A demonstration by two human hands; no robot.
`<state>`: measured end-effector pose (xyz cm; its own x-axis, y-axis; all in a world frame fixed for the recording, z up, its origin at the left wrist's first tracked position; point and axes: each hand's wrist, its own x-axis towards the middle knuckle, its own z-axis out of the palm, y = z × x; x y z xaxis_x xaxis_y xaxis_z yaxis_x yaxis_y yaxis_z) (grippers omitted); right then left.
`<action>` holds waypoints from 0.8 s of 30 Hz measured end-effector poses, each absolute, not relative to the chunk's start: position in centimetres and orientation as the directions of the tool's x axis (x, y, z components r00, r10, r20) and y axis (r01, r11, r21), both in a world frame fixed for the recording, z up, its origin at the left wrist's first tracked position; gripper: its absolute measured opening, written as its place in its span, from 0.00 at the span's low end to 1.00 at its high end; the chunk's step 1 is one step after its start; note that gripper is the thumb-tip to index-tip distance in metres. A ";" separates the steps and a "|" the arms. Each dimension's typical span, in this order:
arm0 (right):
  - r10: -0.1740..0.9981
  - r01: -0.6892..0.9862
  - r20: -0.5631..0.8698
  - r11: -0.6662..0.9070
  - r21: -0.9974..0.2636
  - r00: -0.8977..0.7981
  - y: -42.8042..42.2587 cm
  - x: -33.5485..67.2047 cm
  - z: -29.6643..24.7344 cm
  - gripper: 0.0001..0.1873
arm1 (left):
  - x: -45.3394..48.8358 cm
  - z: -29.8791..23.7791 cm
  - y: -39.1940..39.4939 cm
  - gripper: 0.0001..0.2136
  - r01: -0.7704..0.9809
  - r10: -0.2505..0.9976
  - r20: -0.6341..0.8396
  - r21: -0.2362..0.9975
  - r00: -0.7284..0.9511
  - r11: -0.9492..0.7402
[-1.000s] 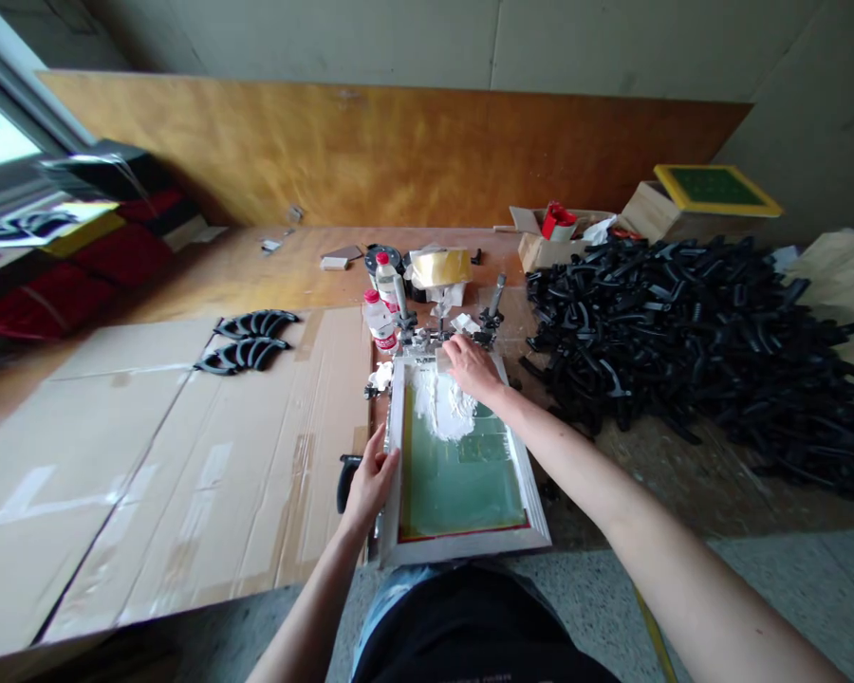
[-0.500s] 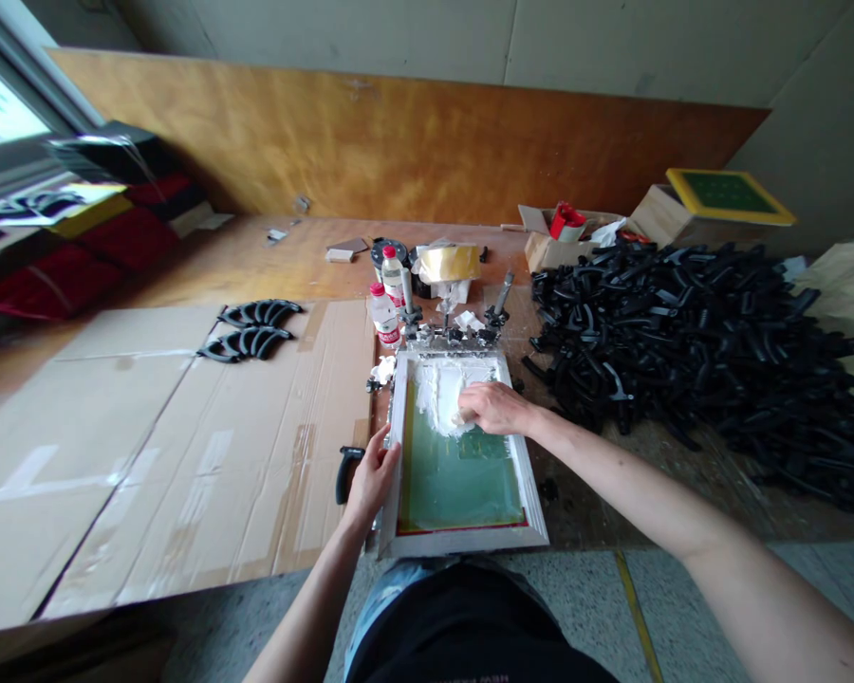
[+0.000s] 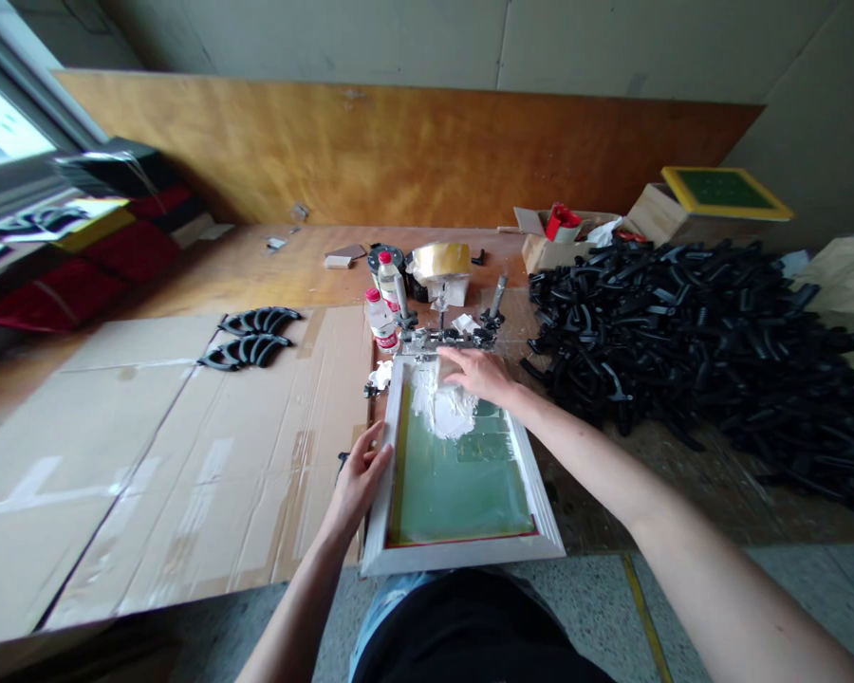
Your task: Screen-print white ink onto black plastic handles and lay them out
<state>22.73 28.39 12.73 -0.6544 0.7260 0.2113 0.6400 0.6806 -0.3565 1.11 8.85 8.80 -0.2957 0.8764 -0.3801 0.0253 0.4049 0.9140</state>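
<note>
A screen-printing frame [image 3: 547, 507] with a green mesh lies in front of me, its far end at a metal hinge clamp [image 3: 441, 338]. White paste [image 3: 455, 417] is smeared over the far part of the mesh. My left hand [image 3: 360, 471] grips the frame's left edge, thumb near the top face, fingertips partly hidden. Beside that hand a black curved handle [image 3: 343, 459] shows only in part. At the frame's far end, my right hand [image 3: 480, 373] holds a pale squeegee [image 3: 445, 370] between thumb and fingers, mostly covered by them.
Cardboard sheets [image 3: 234, 455] cover the left side, with several black handles [image 3: 249, 353] in rows. A large heap of black handles [image 3: 655, 332] lies right. Two red-capped bottles [image 3: 382, 327] and a tape roll [image 3: 441, 260] stand behind the clamp. Boxes [image 3: 551, 254] sit at the back right.
My right hand has moved away from me to the frame's far end with the squeegee. The frame's near end has risen, with my left hand at its edge. The handle beside it is more hidden.
</note>
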 end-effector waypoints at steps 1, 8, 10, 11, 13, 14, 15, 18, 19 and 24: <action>0.768 0.683 0.214 0.637 -0.357 -0.604 29.6 22.8 13.4 0.31 | 1.0 9.9 8.9 0.36 0.009 0.883 -0.376 0.919 -0.279 0.394; 0.980 0.828 0.153 0.191 -0.527 -0.129 31.9 30.6 12.0 0.16 | 0.7 16.1 13.5 0.26 -0.136 0.928 -0.070 0.991 -0.365 0.021; 0.986 0.819 0.093 0.164 -0.550 -0.136 30.3 31.4 9.4 0.12 | 1.1 17.2 15.4 0.23 -0.194 0.923 0.016 0.976 -0.384 -0.098; 0.972 0.800 0.093 0.229 -0.555 -0.214 29.2 31.2 8.0 0.13 | 1.4 17.4 16.1 0.23 -0.214 0.919 0.021 0.970 -0.395 -0.114; 0.894 0.733 0.127 0.427 -0.530 -0.429 27.0 29.9 5.7 0.18 | 2.3 17.1 16.5 0.22 -0.259 0.892 -0.014 0.959 -0.453 -0.117; 0.853 0.711 0.129 0.497 -0.498 -0.506 25.9 29.1 5.0 0.21 | 3.0 16.4 16.3 0.22 -0.288 0.875 -0.045 0.951 -0.482 -0.109; 0.826 0.705 0.120 0.538 -0.462 -0.551 24.8 28.1 4.6 0.22 | 3.9 15.5 15.7 0.22 -0.318 0.872 -0.096 0.945 -0.481 -0.071; 0.847 0.755 0.108 0.516 -0.404 -0.521 21.3 25.4 5.2 0.10 | 7.2 11.7 12.8 0.25 -0.395 0.884 -0.404 0.871 -0.236 0.293; 0.851 0.755 0.135 0.514 -0.407 -0.507 20.0 24.6 5.6 0.08 | 8.2 10.4 11.7 0.26 -0.407 0.852 -0.505 0.813 -0.136 0.417; 0.624 0.491 0.220 0.747 -0.448 -0.750 16.2 23.8 6.0 0.09 | 7.0 5.8 8.2 0.26 -0.386 0.763 -0.636 0.735 -0.111 0.557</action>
